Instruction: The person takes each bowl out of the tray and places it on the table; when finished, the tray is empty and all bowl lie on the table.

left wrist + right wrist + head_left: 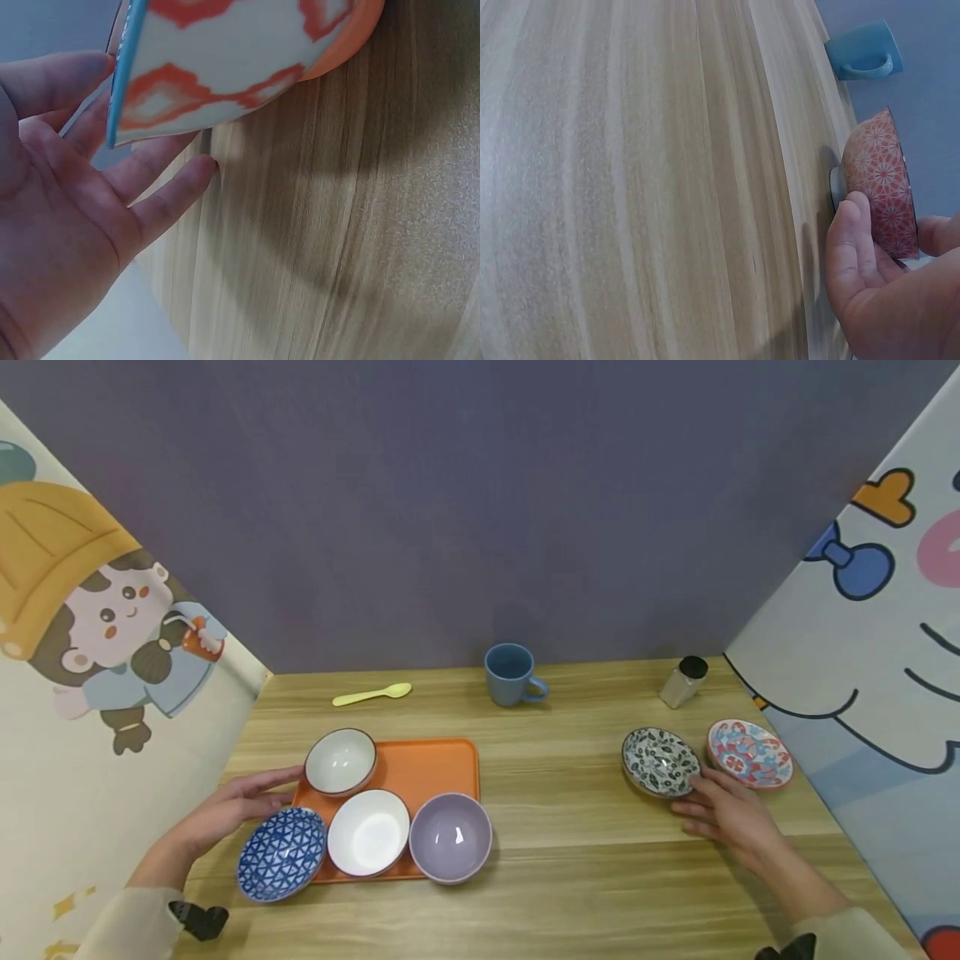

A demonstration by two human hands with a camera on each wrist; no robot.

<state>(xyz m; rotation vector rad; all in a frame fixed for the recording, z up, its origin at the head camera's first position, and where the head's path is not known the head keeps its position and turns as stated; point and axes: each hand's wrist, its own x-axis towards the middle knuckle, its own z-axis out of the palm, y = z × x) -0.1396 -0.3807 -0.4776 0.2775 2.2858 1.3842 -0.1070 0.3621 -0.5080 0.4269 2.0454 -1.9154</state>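
My left hand (236,806) reaches in from the left, its fingers extended to the side of a white bowl with a brown rim (341,762). Close by that hand is a blue-and-white patterned bowl (281,854), whose outside (217,71) shows orange marks in the left wrist view. On the right, my right hand (723,814) holds a black-and-white floral bowl (660,762) at its near right edge, thumb at the rim and fingers under the side. Its red patterned outside (883,180) faces the right wrist camera.
An orange tray (427,768) lies under the white-and-brown bowl, a plain white bowl (369,832) and a purple bowl (451,838). A red-and-blue patterned bowl (750,754) stands far right. Along the back are a yellow spoon (372,695), a blue mug (510,675) and a black-capped jar (684,682).
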